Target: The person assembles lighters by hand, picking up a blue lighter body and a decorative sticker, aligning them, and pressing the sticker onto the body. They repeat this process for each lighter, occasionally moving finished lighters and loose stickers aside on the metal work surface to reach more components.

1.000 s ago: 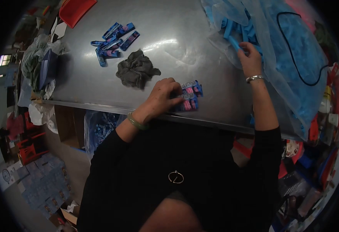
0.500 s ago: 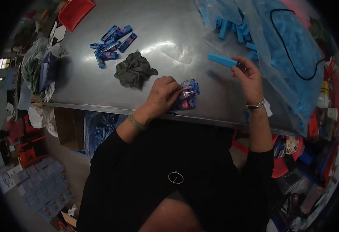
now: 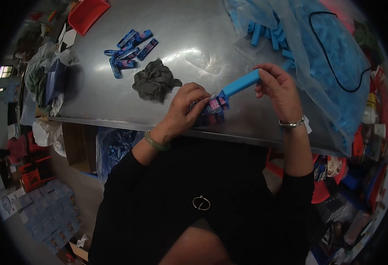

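My left hand (image 3: 186,107) grips a small printed blue-and-pink sleeve (image 3: 219,101) close to the table's front edge, its fingers closed around the near end. In my right hand (image 3: 280,90) the thumb and fingers pinch the far end of a plain light-blue bar (image 3: 243,82). The bar slants down to the left, and its lower end meets the mouth of the sleeve. Below the held sleeve lie more printed sleeves (image 3: 214,118), partly hidden by my left hand. A crumpled dark grey cloth (image 3: 155,81) rests just beyond that hand.
Several printed blue packs (image 3: 127,52) are piled on the metal table (image 3: 180,22). At the right a large clear bag (image 3: 331,75) holds many blue bars (image 3: 275,37). A red tray (image 3: 87,15) stands at the back left, with a dark blue box (image 3: 55,81) at the left edge.
My right hand has brought the blue bar down and left, so its end now meets the printed sleeve. My left hand has lifted and tilted that sleeve toward the bar.
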Demonstrator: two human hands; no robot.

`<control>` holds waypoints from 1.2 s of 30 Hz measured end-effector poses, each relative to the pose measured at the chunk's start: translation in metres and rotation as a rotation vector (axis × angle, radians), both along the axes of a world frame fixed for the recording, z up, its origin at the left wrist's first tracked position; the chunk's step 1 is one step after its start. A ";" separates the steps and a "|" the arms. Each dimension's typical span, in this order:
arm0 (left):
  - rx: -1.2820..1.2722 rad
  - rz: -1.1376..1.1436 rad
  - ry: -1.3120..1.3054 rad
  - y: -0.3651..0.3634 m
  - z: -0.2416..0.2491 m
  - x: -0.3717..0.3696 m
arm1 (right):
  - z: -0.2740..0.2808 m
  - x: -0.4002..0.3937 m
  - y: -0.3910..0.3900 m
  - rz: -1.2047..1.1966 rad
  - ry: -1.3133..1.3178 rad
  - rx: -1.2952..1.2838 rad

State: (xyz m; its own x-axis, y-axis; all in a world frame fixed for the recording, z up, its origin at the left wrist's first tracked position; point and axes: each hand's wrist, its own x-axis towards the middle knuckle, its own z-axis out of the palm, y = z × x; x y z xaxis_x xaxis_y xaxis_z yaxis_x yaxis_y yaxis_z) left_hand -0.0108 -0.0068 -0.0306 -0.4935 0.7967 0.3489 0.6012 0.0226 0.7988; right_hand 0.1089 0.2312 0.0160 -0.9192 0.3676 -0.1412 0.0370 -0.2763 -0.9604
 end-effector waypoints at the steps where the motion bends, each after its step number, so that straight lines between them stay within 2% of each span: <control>1: 0.012 0.001 0.000 0.000 0.001 0.000 | 0.001 -0.001 -0.001 0.026 -0.038 0.044; 6: 0.033 0.012 0.113 0.001 0.002 -0.001 | 0.008 -0.005 -0.013 0.043 -0.097 0.183; 8: 0.037 0.004 0.153 0.002 0.004 0.002 | 0.012 -0.007 -0.024 -0.037 -0.066 0.261; 10: 0.004 0.031 -0.305 0.004 0.011 0.012 | 0.010 -0.009 -0.031 -0.039 -0.062 0.244; 11: 0.005 0.030 -0.304 0.007 0.013 0.016 | 0.009 -0.010 -0.034 -0.039 -0.057 0.226; 13: 0.065 -0.060 -0.909 0.011 0.015 0.020 | 0.002 -0.012 -0.042 -0.027 -0.068 0.252; 18: -0.001 -0.119 -1.041 0.009 0.012 0.018 | -0.010 -0.013 -0.038 0.117 -0.119 0.247; 20: -0.002 -0.128 -1.095 0.008 0.012 0.016 | -0.008 -0.011 -0.031 0.145 -0.023 -0.011; 21: 0.010 -0.137 -1.142 0.008 0.011 0.015 | -0.006 -0.011 -0.031 0.146 -0.021 -0.010; 23: 0.023 -0.148 -1.188 0.008 0.012 0.014 | -0.002 -0.009 -0.032 0.124 0.103 0.161; 26: 0.020 -0.126 -1.227 0.010 0.013 0.017 | -0.008 -0.004 -0.036 0.185 0.106 0.178; 30: 0.050 -0.144 -1.230 0.010 0.012 0.017 | -0.012 -0.006 -0.047 0.114 0.126 0.273; 32: 0.073 -0.145 -1.227 0.011 0.011 0.017 | -0.013 -0.004 -0.049 0.101 0.151 0.623; 33: 0.107 -0.133 -1.251 0.012 0.012 0.017 | -0.011 -0.003 -0.052 0.102 0.152 0.624; 35: 0.142 -0.118 -1.275 0.014 0.013 0.018 | -0.005 -0.003 -0.061 0.112 0.279 1.015; 36: 0.184 -0.093 -1.324 0.016 0.016 0.020 | -0.006 -0.002 -0.068 0.112 0.280 1.015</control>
